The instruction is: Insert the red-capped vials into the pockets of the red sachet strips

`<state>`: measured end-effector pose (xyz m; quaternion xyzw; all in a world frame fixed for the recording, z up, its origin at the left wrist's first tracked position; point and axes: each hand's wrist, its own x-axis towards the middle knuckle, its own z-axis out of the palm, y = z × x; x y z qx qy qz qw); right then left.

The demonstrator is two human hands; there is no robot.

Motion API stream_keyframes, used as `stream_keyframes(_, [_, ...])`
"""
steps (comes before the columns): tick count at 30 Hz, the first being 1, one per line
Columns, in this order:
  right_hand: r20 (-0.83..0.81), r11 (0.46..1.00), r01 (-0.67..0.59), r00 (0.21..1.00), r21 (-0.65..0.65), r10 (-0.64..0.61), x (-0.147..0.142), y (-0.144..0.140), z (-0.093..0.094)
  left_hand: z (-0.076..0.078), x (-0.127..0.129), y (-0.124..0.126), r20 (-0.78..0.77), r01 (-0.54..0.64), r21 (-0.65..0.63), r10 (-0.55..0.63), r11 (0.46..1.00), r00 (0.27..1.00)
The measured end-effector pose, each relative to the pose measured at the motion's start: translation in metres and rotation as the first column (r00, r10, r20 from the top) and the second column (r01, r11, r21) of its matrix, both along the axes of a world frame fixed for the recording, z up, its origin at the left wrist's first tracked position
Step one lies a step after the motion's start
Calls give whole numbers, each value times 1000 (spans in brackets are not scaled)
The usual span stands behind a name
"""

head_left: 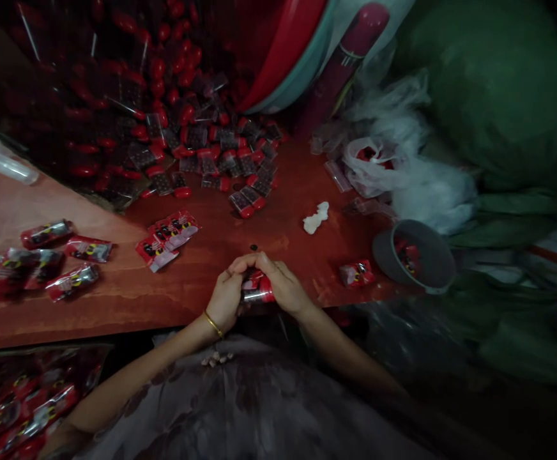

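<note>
Dim light falls on a reddish wooden bench [129, 300]; a big green sack [489, 96] slumps at its right, edges lost in darkness.

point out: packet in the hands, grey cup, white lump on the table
red packet [259, 287], head view, on the clear wrapper showing between the two hands.
grey cup [386, 252], head view, on its outer wall at left.
white lump [315, 217], head view, on its middle.
</note>
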<state>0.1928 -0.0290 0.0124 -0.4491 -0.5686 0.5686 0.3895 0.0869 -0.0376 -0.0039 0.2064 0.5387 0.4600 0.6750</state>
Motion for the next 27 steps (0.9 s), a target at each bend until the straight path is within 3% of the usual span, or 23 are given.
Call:
stream_keyframes(3, [-36, 998, 57, 998, -1, -57, -1, -9, -1, 4, 0, -1, 49, 35, -77, -31, 996, 998])
stream_keyframes(9, [-179, 986, 144, 971, -87, -158, -7, -26, -3, 1, 0, -17, 32, 102, 36, -103, 994, 994])
stream_keyframes(16, [-239, 960, 166, 946, -226, -220, -5, -42, -15, -10, 0, -30, -115, 193, 67, -185, 979, 976])
stream_keyframes(27, [-204, 922, 248, 927, -298, -315, -3, -60, -35, -24, -1, -44, -302, 380, 23, -356, 925, 884])
